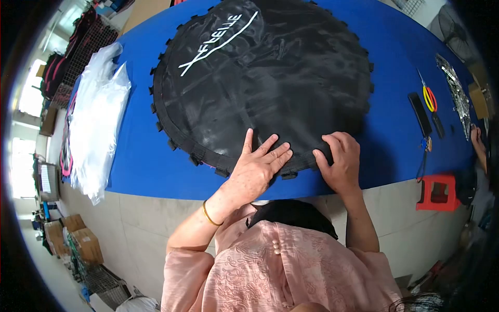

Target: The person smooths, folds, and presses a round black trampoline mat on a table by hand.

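A round black trampoline mat (pixel 301 93) lies on the blue tabletop, with short webbing loops around its rim and white lettering on its upper left part. My left hand (pixel 262 162) rests flat on the mat's near edge, fingers spread. To its right, my right hand (pixel 342 161) has its fingers bent over the near right edge of the mat, with the thumb tucked toward them; the fingertips press on the black fabric. What lies under the right palm is hidden.
Clear plastic bags (pixel 99 119) cover the table's left side. At the right lie yellow-and-red-handled scissors (pixel 430 99), a black oblong item (pixel 420 114) and a silvery bundle (pixel 455 88). A red stool (pixel 436 192) stands beyond the table; another person's hand (pixel 475 134) shows at the far right.
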